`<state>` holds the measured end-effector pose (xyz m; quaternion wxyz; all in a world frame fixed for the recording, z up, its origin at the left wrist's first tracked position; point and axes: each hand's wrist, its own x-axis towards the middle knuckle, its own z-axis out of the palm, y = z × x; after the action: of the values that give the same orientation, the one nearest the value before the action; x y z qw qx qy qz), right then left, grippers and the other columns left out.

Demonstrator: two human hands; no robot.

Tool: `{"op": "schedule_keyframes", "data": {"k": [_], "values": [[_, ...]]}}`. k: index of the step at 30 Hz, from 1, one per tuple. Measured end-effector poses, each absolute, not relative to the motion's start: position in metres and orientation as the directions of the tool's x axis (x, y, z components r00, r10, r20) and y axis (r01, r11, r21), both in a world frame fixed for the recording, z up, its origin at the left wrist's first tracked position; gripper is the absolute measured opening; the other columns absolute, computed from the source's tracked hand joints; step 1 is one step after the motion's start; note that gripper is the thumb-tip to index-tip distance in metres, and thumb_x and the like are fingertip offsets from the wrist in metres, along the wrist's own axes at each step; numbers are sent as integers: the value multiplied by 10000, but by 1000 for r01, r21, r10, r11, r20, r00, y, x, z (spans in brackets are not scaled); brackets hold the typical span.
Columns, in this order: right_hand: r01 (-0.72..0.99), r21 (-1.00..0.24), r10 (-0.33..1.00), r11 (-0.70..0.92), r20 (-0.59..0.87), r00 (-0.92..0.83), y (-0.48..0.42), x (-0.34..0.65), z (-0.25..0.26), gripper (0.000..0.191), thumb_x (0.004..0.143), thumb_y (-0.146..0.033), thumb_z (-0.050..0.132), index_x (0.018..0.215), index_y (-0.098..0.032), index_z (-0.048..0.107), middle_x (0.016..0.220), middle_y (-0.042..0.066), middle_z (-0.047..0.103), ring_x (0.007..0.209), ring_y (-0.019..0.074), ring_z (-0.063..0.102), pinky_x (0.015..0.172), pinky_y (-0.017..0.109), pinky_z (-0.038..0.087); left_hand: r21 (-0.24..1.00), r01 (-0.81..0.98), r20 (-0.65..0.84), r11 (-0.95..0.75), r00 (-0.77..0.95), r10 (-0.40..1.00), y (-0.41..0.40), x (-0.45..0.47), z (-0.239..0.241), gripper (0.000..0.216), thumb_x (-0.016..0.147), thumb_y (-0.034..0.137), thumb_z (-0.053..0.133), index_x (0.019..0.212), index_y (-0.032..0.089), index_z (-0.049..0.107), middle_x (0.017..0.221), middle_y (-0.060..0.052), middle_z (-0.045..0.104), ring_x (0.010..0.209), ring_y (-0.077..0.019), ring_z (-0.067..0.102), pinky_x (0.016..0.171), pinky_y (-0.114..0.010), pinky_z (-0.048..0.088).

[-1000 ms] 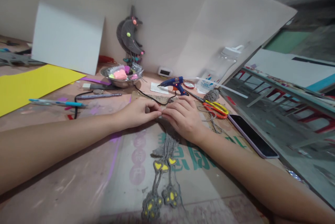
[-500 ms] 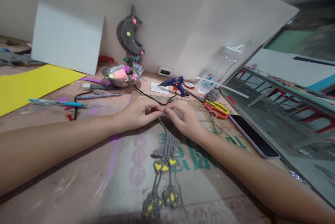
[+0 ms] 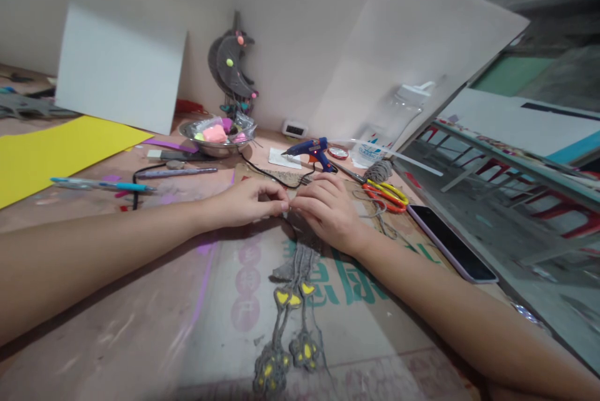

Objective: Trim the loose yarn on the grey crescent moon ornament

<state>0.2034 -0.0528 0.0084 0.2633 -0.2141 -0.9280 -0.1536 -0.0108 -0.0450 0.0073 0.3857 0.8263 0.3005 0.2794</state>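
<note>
My left hand and my right hand meet fingertip to fingertip at the middle of the table, both curled and pinching the top of a grey string ornament. Its cords run toward me over a printed cardboard sheet and end in grey paw shapes with yellow pads. What exactly sits between the fingertips is hidden.
A blue glue gun, orange-yellow scissors, a twine ball and a phone lie to the right. A metal bowl of coloured bits, pens, yellow paper and white boards stand left and behind.
My right hand lifted its fingers off the cords half a second ago and has now lowered flat again against the left fingertips. The left hand hardly moved.
</note>
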Motion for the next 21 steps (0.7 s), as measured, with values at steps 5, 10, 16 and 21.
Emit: {"op": "schedule_keyframes", "data": {"k": [5,10,16,21], "values": [[461,117,315,880,581,-750,-54,202,8,127,879,-219,510,974,-246,589,903,21,659,854,161,558,936,411,360,800,294,231,-523,653,721,-47,-11,8,172,829,286,522,777,148,611,689,15,603,639,-106,533,618,-200,413],[488,6,386,873,602,-699,-56,197,9,84,870,-224,513,917,-236,581,862,18,661,834,164,556,905,400,364,751,277,319,-599,642,697,-47,-10,7,168,832,271,515,777,154,622,736,3,643,701,-126,573,675,-220,433],[564,-240,581,790,588,-564,-58,191,9,60,844,-245,533,815,-209,571,803,38,628,817,186,552,797,354,404,659,353,426,-664,553,716,-44,-10,4,162,823,276,546,758,164,644,782,-11,668,765,-150,586,711,-249,420],[597,-407,717,691,493,-494,-60,187,11,68,831,-226,545,779,-192,571,799,29,629,791,166,565,778,317,421,623,374,422,-687,578,698,-43,-10,3,154,835,259,527,799,163,642,817,-19,666,788,-154,584,722,-255,417]]}}
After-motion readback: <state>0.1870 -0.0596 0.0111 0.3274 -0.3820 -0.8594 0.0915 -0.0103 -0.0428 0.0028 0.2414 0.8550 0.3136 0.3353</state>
